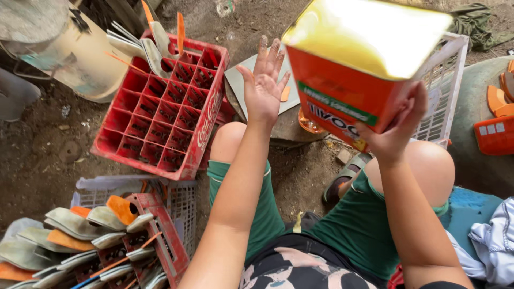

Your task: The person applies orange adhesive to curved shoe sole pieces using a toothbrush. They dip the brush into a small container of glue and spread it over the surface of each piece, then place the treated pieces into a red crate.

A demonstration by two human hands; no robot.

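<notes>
A big square tin [356,64], orange with a shiny yellow top, is tipped up high above the knees.

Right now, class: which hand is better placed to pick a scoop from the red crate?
Left. The left hand is open, empty and beside the red crate; the right hand grips the orange tin.

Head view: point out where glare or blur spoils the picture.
Head view: glare washes out the yellow top of the tin that the right hand holds; the left hand, open and dirty, is sharp; the red crate is evenly lit; the picture bends slightly at its edges; the top left corner lies in shadow.
</notes>
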